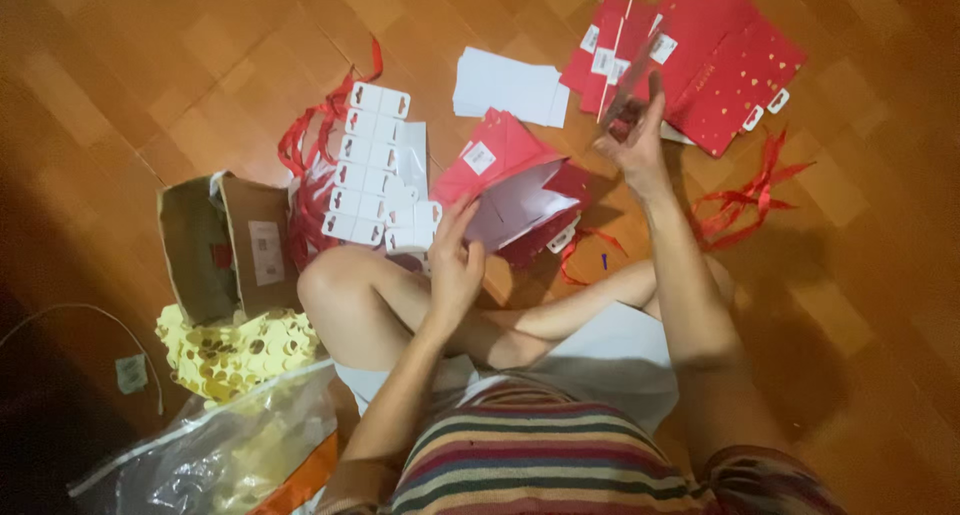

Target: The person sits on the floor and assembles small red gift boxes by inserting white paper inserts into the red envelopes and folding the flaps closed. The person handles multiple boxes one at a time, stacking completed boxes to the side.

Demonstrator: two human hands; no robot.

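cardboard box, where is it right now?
Head view, left side: the open cardboard box lies on the wooden floor, beside the person's knee, with yellow tags below it and white tags to its right.

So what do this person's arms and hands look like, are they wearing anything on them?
Both arms are bare from the sleeves down: no gloves, and no watch or rings that I can make out on the left hand or the right hand. The striped top has bands of red, green, cream and dark blue.
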